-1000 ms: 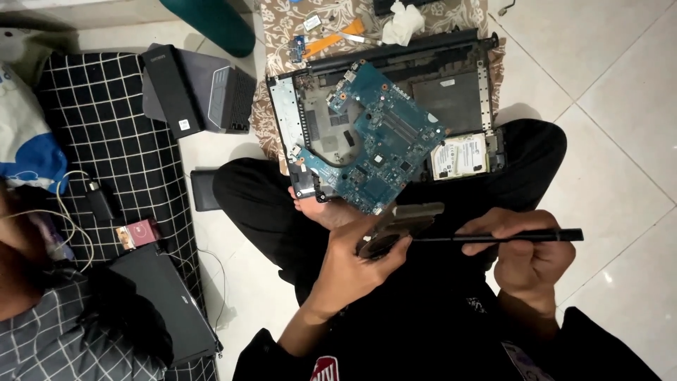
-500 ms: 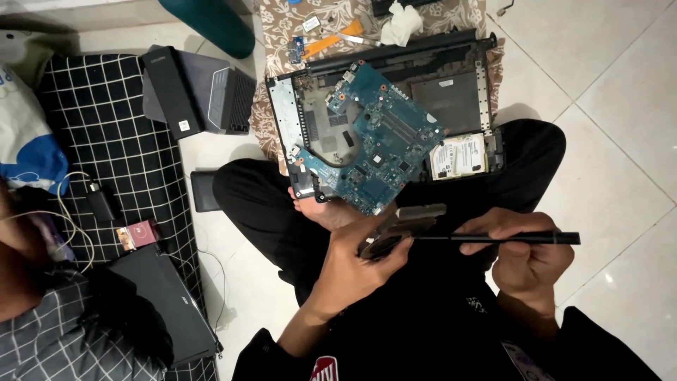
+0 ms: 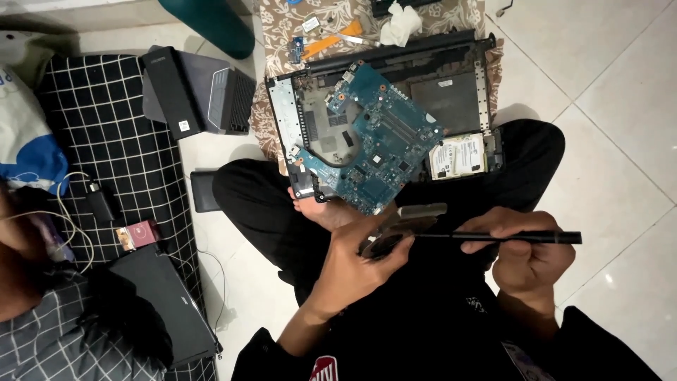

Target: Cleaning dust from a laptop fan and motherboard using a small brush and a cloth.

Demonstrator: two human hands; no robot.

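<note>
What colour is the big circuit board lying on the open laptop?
The circuit board is blue-teal with small dark chips, seen best in the head view.

The left hand (image 3: 352,264) hides most of the fan part (image 3: 395,236); the teal object (image 3: 208,21) is cropped at top.

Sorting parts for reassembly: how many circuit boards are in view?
2: a large blue board lying tilted across the open laptop base, and a small blue board on the patterned cloth above. Others may be hidden.
</note>
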